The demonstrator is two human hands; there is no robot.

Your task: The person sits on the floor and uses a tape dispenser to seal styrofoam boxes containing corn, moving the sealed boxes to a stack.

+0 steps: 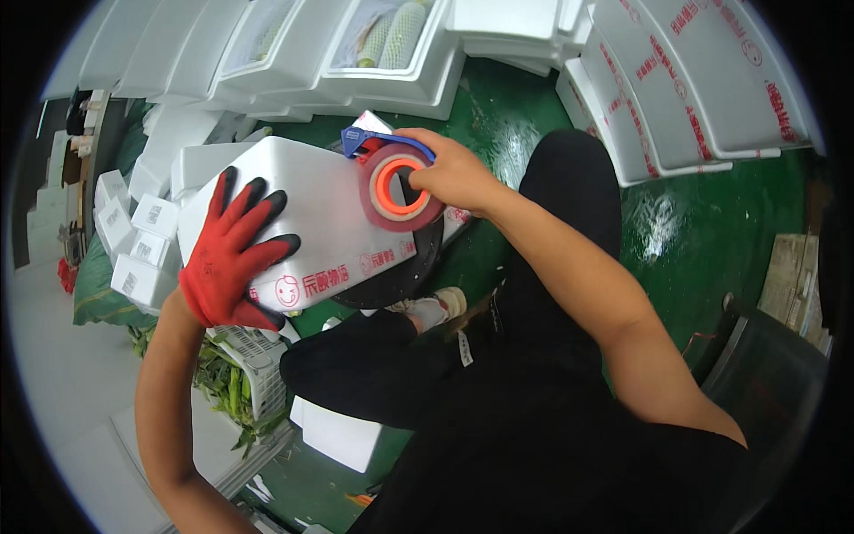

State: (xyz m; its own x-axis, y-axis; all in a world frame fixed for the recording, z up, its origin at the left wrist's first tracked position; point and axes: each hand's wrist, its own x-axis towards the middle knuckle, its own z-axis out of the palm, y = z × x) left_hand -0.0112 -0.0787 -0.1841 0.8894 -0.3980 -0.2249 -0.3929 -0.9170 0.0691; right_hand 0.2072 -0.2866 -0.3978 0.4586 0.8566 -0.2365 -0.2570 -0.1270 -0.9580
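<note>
My left hand [233, 260], in a red glove with black fingertips, holds a white foam box [320, 180]. Its fingers spread over the upper face while the thumb lies at the near edge. Clear tape with red print [327, 277] runs along that edge of the box. Bare and ungloved, my right hand [454, 170] grips a tape dispenser [393, 143] with a blue handle. The dispenser's tape roll [370, 200] has an orange core and is against or just over the box's right end. Under the box a round black support [390, 290] partly shows.
Foam boxes stand in rows at the back; one open box [383, 73] holds net-wrapped produce. Taped boxes [694, 87] are stacked at right. Small white boxes [143, 260] lie left, above a white basket [263, 374] beside leafy greens [230, 394]. The floor [507, 120] is green.
</note>
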